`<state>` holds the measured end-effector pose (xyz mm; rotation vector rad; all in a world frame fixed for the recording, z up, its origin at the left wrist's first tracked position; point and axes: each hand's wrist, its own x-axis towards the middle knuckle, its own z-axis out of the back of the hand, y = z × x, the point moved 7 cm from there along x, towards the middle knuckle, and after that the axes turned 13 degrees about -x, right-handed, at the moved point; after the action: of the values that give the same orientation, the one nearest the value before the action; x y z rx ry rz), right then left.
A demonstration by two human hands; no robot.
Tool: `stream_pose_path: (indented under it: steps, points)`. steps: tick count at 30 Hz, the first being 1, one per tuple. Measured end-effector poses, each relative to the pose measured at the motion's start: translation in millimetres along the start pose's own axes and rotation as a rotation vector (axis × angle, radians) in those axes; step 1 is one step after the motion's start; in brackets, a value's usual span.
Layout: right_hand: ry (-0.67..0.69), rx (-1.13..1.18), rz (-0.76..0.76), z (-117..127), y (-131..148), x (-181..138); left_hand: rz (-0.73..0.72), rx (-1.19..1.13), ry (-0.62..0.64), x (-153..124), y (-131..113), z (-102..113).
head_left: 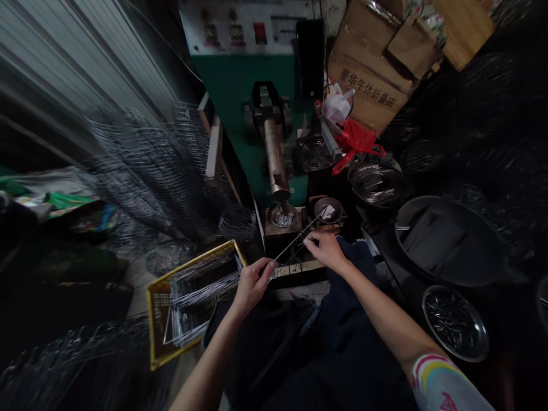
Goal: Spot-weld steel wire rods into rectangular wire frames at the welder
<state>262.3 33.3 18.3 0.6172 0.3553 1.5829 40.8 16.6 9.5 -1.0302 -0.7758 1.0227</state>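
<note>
In front of my lap, a thin metal wire piece slants up to the right between my hands. My left hand pinches its lower left end between thumb and fingers. Higher and to the right, my right hand is closed with fingertips pinched on the same wire piece. Just beyond it stands a green machine with a thick metal rod pointing down. Below the rod's tip is a small round dish of shiny bits. A dark bowl holding a pale scrap sits beside it.
At left, a yellow crate holds bent wire frames; tall stacks of wire racks stand behind it. On the right are a large black basin, a metal bowl of small parts, a red bag and a cardboard box.
</note>
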Motion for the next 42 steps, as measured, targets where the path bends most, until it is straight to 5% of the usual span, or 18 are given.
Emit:
stream_pose_path:
  steps: [14, 20, 23, 31, 42]
  points:
    - [-0.019, -0.034, -0.068, 4, -12, 5, 0.019, -0.045, 0.009, -5, 2, -4]
    - [-0.168, -0.097, -0.282, 28, -68, 22, 0.022, -0.046, -0.018, -3, 4, -2]
    - [-0.229, 0.095, -0.340, 25, -80, 18, 0.034, -0.062, -0.046, -1, 7, 0]
    - [-0.049, 0.732, -0.414, -49, -21, 0, 0.007, -0.127, -0.177, 0, 6, -2]
    - [-0.081, 0.986, -0.455, -57, 7, 14, 0.013, -0.177, -0.280, -11, 4, -1]
